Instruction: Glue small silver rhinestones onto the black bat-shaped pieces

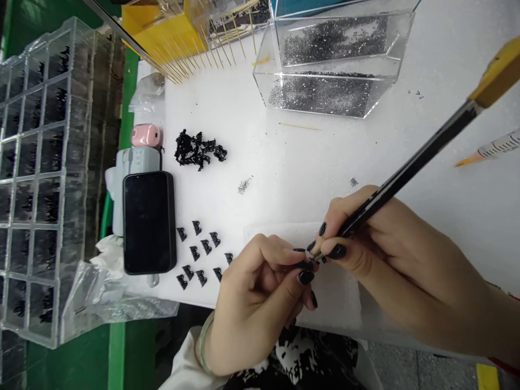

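My left hand is closed in a pinch on a tiny black part near the table's front edge. My right hand grips a long black tool with a yellow end like a pen, its tip touching that part. Just left of my left hand, several small black parts lie in rows on the white foam sheet. A loose heap of the same black parts lies farther back.
A black phone lies on a grey device left of the rows, a pink case behind it. A clear compartment tray holds black parts at far left. Clear boxes of tiny dark bits, thin sticks and a syringe sit behind.
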Available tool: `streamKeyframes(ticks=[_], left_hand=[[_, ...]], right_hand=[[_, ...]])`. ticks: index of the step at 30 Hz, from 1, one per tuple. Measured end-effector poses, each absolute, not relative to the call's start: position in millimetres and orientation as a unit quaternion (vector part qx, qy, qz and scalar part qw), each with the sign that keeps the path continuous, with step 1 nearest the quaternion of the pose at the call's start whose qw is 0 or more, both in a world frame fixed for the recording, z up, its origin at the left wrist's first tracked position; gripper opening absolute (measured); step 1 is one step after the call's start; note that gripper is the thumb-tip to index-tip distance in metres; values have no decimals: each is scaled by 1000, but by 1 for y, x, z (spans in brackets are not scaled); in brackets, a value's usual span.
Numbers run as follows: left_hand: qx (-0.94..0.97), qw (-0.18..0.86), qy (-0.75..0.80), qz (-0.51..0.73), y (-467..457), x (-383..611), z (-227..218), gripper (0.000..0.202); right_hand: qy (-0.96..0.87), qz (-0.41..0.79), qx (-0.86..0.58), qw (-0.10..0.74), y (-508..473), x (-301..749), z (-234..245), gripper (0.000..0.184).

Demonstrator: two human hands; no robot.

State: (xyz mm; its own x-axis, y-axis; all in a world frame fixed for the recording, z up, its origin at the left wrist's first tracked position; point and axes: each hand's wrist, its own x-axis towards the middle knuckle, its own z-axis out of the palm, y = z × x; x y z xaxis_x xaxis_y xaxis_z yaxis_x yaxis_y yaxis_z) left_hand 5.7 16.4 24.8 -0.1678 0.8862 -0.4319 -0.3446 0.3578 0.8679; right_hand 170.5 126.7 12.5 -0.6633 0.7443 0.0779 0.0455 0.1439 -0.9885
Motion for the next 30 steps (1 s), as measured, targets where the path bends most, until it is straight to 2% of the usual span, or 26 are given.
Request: streamKeyframes(ticks=[6, 9, 12, 15, 21, 25, 30], left_hand=[[224, 614, 553, 516, 17, 6, 25, 14], [221, 604, 564, 518, 18, 6, 25, 12], [217, 597, 563, 529, 18, 6, 23, 13], [212, 610, 534, 546, 19, 7, 21, 14], [213, 617, 541, 531, 23, 6, 22, 18], [233, 616, 548, 516, 26, 6, 22, 24], [244, 616, 544, 516, 24, 4, 16, 23]], right_hand=[[-661, 631, -280, 296, 125, 172, 13, 7], [-622, 630, -320, 338, 122, 171, 13, 4], [-604, 592, -369, 387, 119, 170, 12, 10], [-623, 558, -359, 415, 119, 169, 8, 15], [-684, 505, -302, 431, 123, 172, 1, 15], [-693, 430, -332, 474, 127, 168, -3, 16], [-741, 333, -378, 443, 140, 165, 4, 11]])
